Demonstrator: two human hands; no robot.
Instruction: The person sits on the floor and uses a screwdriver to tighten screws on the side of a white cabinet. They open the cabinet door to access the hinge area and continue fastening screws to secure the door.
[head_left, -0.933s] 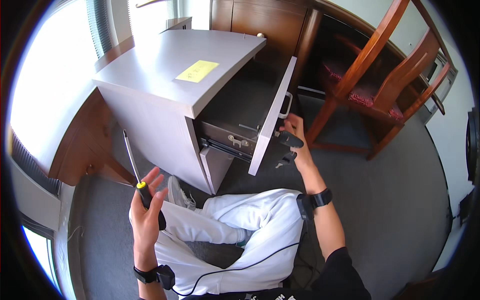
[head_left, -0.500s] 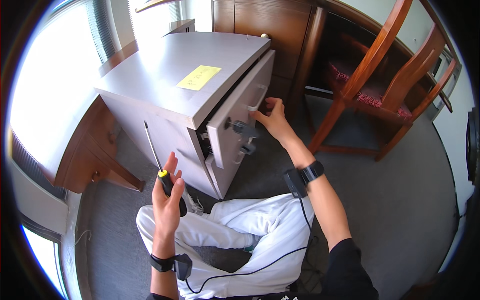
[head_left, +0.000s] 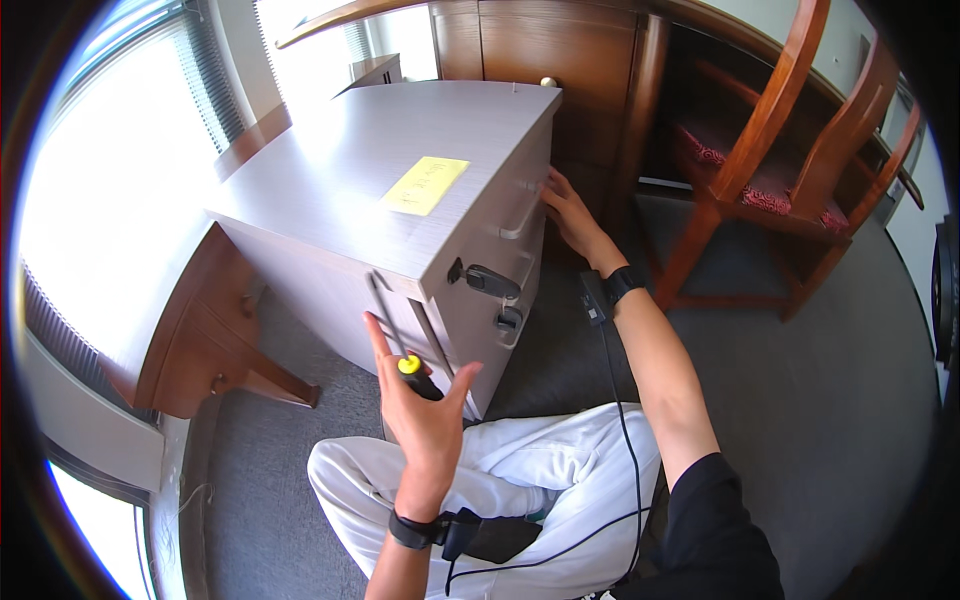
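A grey cabinet [head_left: 320, 150] with a yellow note [head_left: 432, 190] on its top stands in front of me. Its top drawer [head_left: 485, 235] sits pushed in, nearly flush with the frame. My left hand [head_left: 424, 435] holds a screwdriver [head_left: 420, 382] with a black and yellow handle, thumb spread, the shaft pointing up beside the cabinet's front corner. My right hand [head_left: 577, 222] rests its fingertips at the far side of the drawer front, past the pull handle [head_left: 517, 222]; the fingers are apart and hold nothing. A black-headed key [head_left: 492, 281] sticks out of the lock, and a second one [head_left: 509, 319] hangs below it.
A wooden chair [head_left: 745, 205] with a red patterned seat stands at the right. Behind the cabinet is a brown wooden desk [head_left: 560, 45]; a curved brown wooden piece [head_left: 200, 330] stands at the left. Cables [head_left: 628, 430] run from my wrist devices across my lap.
The top drawer has gone from partly pulled out to pushed in. My right hand moved from near the handle to the drawer's far side. My left hand, with the screwdriver, came closer to the cabinet front.
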